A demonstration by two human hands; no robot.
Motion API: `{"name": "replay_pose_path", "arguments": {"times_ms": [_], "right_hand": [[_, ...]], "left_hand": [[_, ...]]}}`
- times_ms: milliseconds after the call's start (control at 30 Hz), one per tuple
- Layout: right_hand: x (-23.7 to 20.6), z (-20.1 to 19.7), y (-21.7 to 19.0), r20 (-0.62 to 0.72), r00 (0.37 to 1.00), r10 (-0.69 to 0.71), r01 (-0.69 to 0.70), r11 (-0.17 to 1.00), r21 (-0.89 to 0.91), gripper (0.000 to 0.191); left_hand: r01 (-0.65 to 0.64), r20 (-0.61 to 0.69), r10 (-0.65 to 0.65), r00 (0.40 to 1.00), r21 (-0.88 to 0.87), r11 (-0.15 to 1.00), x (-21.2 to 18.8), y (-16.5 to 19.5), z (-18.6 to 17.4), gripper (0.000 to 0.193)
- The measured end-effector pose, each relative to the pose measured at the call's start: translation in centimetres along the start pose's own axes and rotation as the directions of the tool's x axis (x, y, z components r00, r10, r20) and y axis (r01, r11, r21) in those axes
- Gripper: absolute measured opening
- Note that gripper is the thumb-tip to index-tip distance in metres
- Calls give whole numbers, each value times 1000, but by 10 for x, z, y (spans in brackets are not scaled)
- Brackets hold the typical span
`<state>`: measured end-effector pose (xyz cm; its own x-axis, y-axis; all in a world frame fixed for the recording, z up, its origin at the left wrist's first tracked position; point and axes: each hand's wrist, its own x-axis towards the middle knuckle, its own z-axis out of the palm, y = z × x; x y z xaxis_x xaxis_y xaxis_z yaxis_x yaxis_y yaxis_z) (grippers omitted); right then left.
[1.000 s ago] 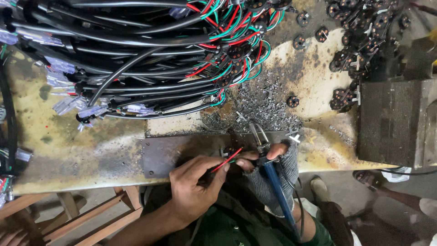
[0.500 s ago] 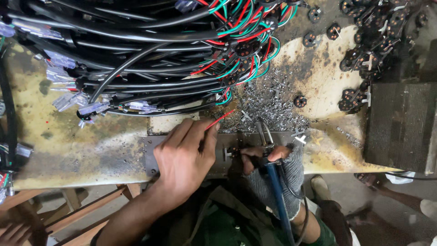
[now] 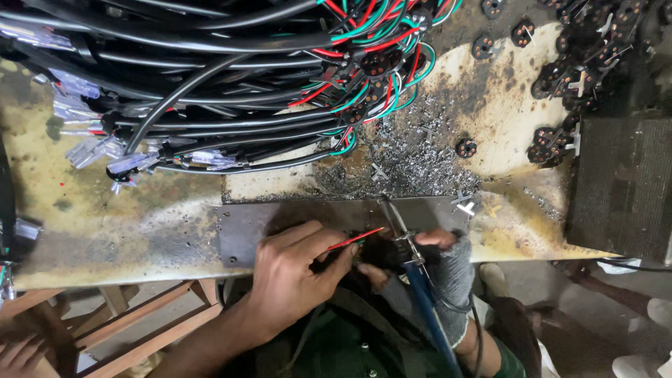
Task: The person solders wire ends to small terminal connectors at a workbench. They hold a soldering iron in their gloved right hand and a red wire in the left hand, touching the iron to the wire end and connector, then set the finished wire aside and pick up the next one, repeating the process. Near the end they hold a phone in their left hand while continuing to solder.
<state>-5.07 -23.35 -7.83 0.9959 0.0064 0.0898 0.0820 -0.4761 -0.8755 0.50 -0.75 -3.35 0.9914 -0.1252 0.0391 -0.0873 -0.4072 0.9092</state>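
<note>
Whereas half a second ago the left hand (image 3: 290, 269) reached up toward the cable heap, it now sits back at the table edge, pinching a thin red wire (image 3: 355, 239) beside the blue-handled soldering iron (image 3: 420, 294) gripped by the gloved right hand (image 3: 448, 269), so joining resumes.

Stained, scorched yellowish workbench (image 3: 105, 217), blackened toward the middle. Across the far half, a heap of black cables (image 3: 210, 91) with red and green wires, clear-sleeved ends (image 3: 126, 162) trailing left. Grey metal plate (image 3: 308, 220) flat at the near edge. Pile of silvery metal scraps (image 3: 413, 154) just beyond the plate. Round black connector pieces (image 3: 560, 77) scattered right, beside a dark grey box (image 3: 623, 189).
</note>
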Motion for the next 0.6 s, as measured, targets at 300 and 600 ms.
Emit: {"name": "replay_pose_path", "arguments": {"times_ms": [300,600], "right_hand": [[-24,-22,25,34,999,-1,-2,994,109,20],[-4,-25,49,324,829,-455,513,850,-119,14]], "left_hand": [[-68,-105,79,991,103,992,-14,-8,11,15],[-37,-161,54,985,109,993,-14,-4,13,16]]}}
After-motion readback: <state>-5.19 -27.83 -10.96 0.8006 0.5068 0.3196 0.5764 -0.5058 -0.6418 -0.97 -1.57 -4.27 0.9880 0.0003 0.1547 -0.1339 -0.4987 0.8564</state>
